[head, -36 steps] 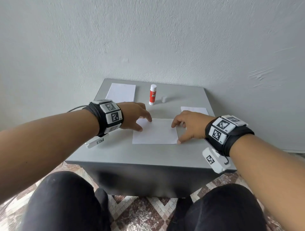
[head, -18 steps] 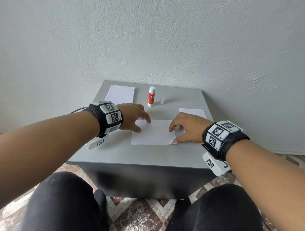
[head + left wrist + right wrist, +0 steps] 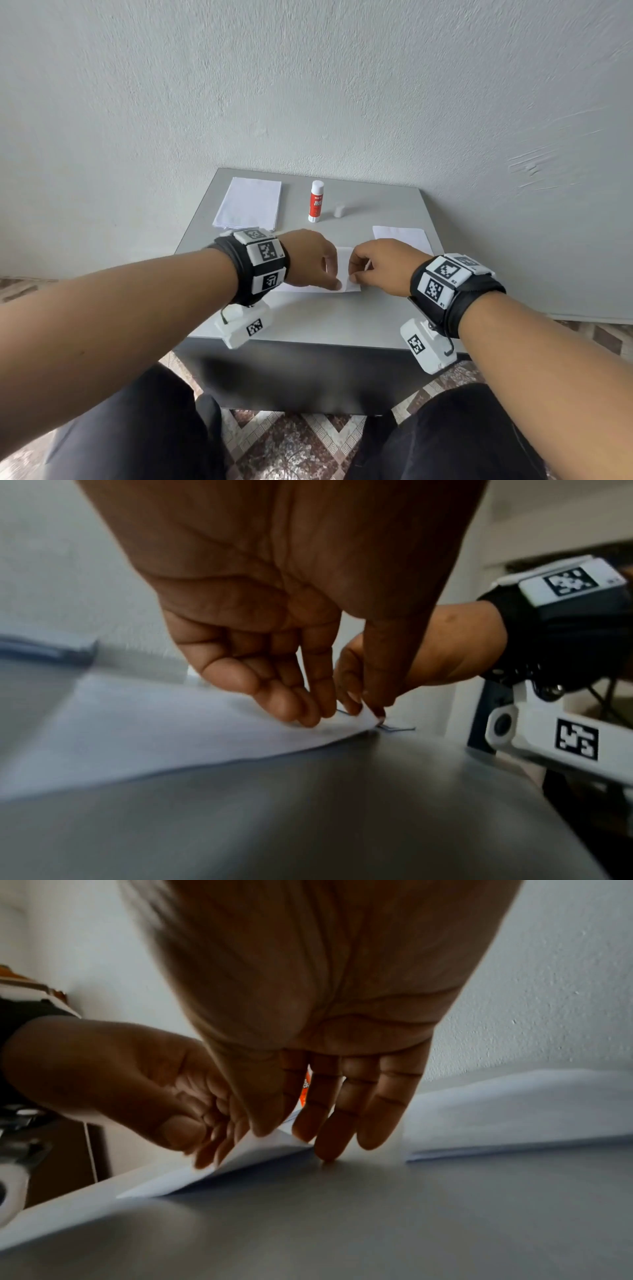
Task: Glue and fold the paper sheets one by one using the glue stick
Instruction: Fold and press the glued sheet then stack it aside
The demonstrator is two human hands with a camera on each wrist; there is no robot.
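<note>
Both hands now closer together at frame centre, right hand (image 3: 380, 267) pinching sheet (image 3: 346, 270) edge upward, left hand (image 3: 308, 260) fingers on it.

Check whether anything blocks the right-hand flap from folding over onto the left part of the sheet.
The left hand does: its fingers rest on the paper sheet right where the flap would land. The right hand pinches the lifted corner beside them. No other object lies on it.

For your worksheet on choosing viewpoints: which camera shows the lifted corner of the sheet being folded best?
The right wrist view: the lifted corner rises clear of the table, pinched by the right hand. The head view hides it behind both hands; the left wrist view shows only a blurred edge.
</note>
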